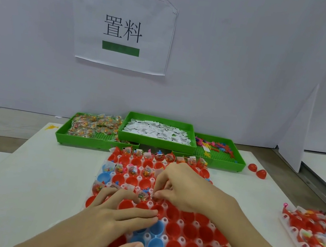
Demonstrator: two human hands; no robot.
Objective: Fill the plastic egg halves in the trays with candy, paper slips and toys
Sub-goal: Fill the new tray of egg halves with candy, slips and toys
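The left hand [110, 220] lies flat, fingers straight, on the near half of the tray [162, 221]; the right hand [187, 190], just beyond, pinches something small, perhaps candy, over the empty red halves [174, 214] mid-tray.

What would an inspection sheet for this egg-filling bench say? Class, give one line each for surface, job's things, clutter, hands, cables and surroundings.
Surface: white table top, with bare brown bench beyond its left edge.
Job's things: main egg tray, far rows filled, near halves mostly empty; candy tray; paper slip tray; toy tray; second filled tray at right.
Clutter: two loose red egg halves; a yellow toy on the table's far left corner.
Hands: left hand rests on the main tray, fingers extended; right hand, fingers curled, grip contents unclear.
Cables: nothing seen.
Surroundings: white partition with a paper sign.
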